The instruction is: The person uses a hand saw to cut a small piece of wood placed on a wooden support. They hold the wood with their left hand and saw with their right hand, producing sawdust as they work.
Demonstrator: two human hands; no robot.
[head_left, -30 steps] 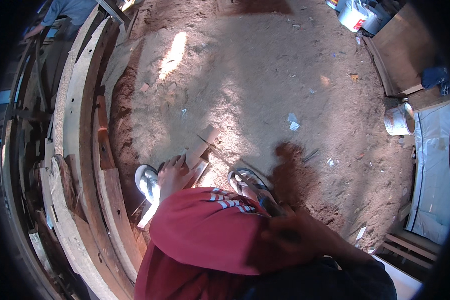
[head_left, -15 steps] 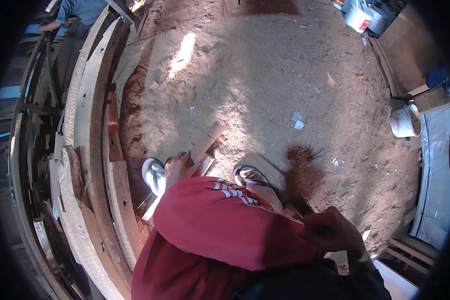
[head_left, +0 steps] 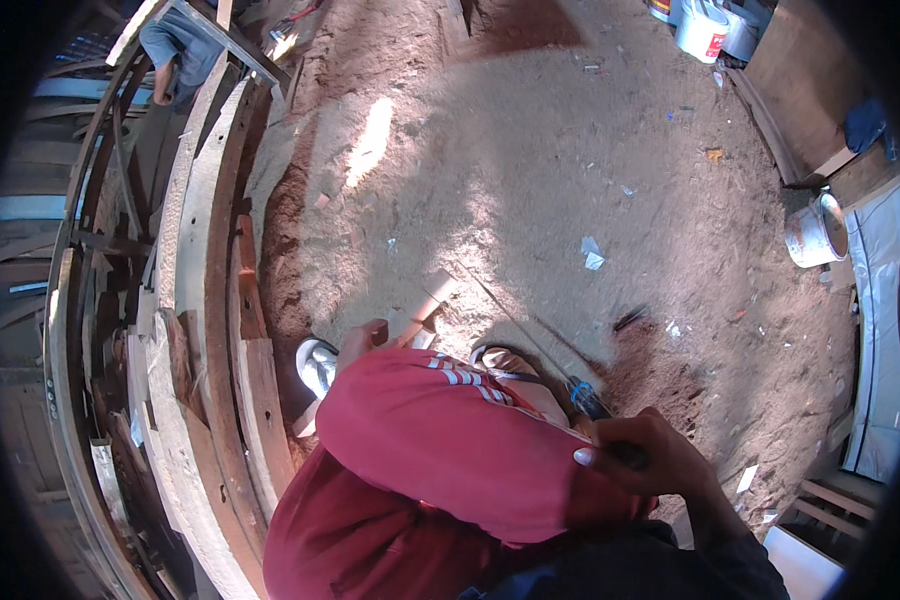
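A short piece of wood lies low over the ground between my sandalled feet, angled away to the right. My left hand is closed at its near end, partly hidden behind my red-trousered knee. My right hand is wrapped round the dark handle of what looks like a handsaw, at the right of my leg. The saw's long thin grey blade slants forward and left, its tip near the far end of the wood. Blue marking shows on the blade close to the handle.
Long timber planks are stacked along the left. Beyond them a person in a grey-blue top bends over. White buckets and a dirty pail stand at the right, near a brown board. Sawdust and scraps cover the ground.
The saw has come up and forward, so its blade and blue marking now show. My left hand has drawn back behind the knee. The whole view has shifted slightly.
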